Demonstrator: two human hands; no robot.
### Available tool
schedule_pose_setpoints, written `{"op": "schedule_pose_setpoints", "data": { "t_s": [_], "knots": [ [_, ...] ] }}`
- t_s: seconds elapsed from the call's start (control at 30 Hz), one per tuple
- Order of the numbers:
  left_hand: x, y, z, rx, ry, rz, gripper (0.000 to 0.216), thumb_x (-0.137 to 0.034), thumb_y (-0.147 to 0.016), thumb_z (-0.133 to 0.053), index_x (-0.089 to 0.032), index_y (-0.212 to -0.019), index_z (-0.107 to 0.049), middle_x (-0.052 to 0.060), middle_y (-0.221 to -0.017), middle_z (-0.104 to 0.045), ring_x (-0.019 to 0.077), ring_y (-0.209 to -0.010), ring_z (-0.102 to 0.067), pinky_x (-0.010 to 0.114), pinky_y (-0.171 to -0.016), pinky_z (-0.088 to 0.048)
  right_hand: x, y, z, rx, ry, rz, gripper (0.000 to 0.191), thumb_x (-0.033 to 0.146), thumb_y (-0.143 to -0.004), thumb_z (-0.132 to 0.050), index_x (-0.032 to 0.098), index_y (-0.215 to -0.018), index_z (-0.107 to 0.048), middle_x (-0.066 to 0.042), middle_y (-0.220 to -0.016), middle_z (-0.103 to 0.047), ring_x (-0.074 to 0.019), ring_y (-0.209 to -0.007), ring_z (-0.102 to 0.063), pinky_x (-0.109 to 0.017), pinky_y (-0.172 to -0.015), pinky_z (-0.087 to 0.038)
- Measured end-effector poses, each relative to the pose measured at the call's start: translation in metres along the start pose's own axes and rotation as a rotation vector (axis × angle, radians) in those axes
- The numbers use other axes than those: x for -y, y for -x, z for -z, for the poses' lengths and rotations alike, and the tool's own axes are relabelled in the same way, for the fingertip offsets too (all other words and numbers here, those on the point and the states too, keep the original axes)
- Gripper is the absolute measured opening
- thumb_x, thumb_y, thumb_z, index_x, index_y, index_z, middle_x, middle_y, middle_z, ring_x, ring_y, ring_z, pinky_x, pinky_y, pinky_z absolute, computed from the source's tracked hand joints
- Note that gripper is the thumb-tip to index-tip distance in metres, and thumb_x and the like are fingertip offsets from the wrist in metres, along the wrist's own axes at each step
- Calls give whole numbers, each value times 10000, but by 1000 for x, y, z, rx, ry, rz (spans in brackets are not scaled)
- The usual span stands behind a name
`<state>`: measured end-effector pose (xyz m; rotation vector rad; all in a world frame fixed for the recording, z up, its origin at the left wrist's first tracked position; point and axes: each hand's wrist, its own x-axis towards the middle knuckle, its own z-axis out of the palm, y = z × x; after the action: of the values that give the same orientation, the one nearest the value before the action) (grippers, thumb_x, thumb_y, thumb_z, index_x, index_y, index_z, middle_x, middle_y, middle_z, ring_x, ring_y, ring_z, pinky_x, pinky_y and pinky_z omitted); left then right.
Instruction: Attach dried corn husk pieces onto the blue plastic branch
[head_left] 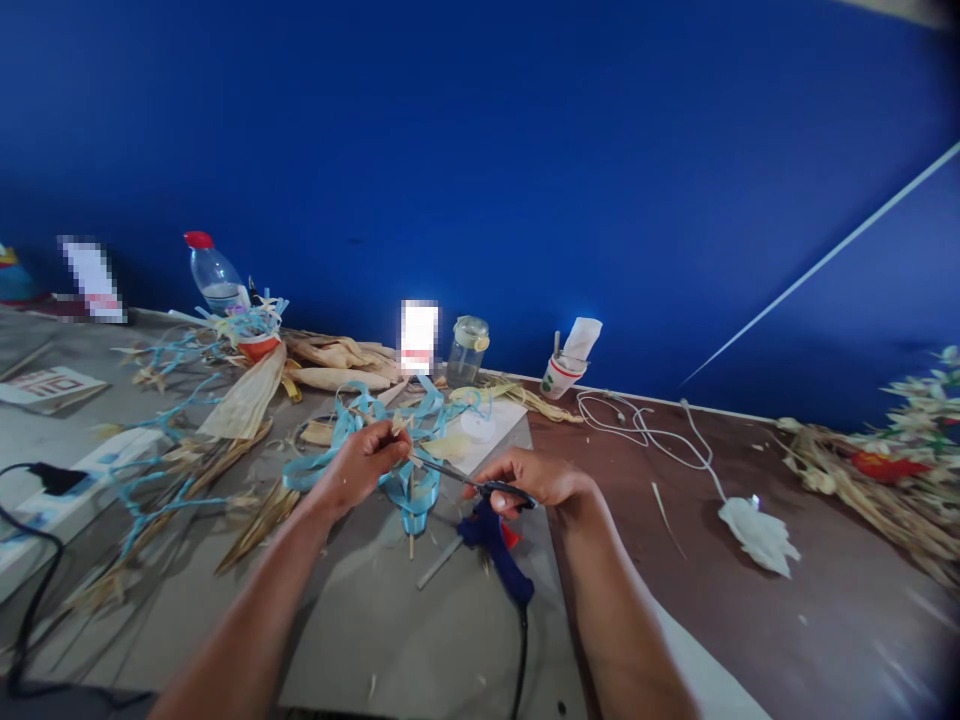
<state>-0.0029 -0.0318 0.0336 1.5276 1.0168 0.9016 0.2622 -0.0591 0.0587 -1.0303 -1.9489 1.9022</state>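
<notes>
My right hand (529, 477) is closed round the black handles of a pair of scissors (514, 492), whose blades point left toward my other hand. The fingers of my left hand (369, 458) are pinched together by the blade tips; what they hold is too small to make out. Beneath and behind the hands lies a tangle of light-blue ribbon (414, 500), with a thin stick poking out below it. A dark blue glue gun (499, 555) rests on the table just under the scissors, its cord running toward me.
At left are a white power strip (90, 490) and blue-wrapped twigs (142, 510). Dried husks (345, 360), a glass jar (466, 352) and a paper cup (564, 375) stand along the blue wall. A white cable (645, 430) and dried flowers (911, 430) lie at right.
</notes>
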Motion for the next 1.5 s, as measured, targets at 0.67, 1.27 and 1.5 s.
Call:
{"op": "schedule_pose_setpoints", "data": {
  "t_s": [0.67,1.27,1.5],
  "knots": [
    [5,0,3,48,-84,-22,234,-379,-769,-593,-146,-757,-573,-12,-651,-535,89,-542,-374,223,-513,-293,0,-2,-2,14,42,-71,684,586,-629,-718,60,-1064,-673,46,-557,-505,-58,-493,-399,-175,-463,-304],
    [-1,-1,1,2,-52,-4,234,-383,-715,-608,-156,-736,-557,-26,-624,-556,90,-522,-394,223,-509,-306,14,7,-5,30,265,-94,465,439,-694,-722,102,-1014,-709,-16,-696,-636,-94,-588,-501,-178,-524,-378],
    [-9,0,0,-89,-52,27,246,-393,-692,-612,-156,-724,-556,-22,-626,-569,89,-513,-400,224,-504,-306,8,11,-1,11,204,-36,381,414,-734,-691,88,-930,-699,13,-606,-556,-76,-535,-443,-177,-488,-345]
  ]
}}
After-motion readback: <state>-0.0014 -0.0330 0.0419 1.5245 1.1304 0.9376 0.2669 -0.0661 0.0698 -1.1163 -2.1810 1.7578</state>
